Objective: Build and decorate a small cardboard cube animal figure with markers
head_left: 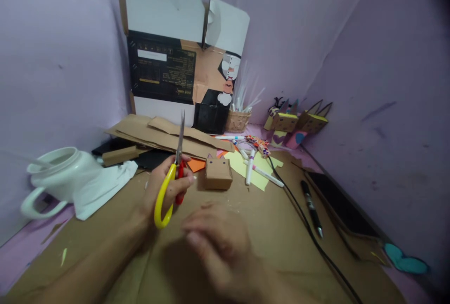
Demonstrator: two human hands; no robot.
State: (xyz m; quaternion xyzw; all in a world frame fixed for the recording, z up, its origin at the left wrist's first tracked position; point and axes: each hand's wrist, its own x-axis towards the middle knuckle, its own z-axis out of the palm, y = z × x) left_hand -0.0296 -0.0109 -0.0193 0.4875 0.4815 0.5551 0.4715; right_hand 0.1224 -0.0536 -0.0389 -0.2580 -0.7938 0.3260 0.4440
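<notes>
Nothing legible anywhere, only rows of tiny pale and yellow print plus a blank-looking white label strip on the black panel of the upright flattened white-and-brown cardboard box (183, 55), all too small and blurred to read.

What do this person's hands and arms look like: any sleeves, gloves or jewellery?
Both hands are bare, no gloves. The left hand and its forearm show no sleeve, watch or ring. The right hand is motion-blurred, so small items cannot be ruled out; no sleeve shows on it either.
</notes>
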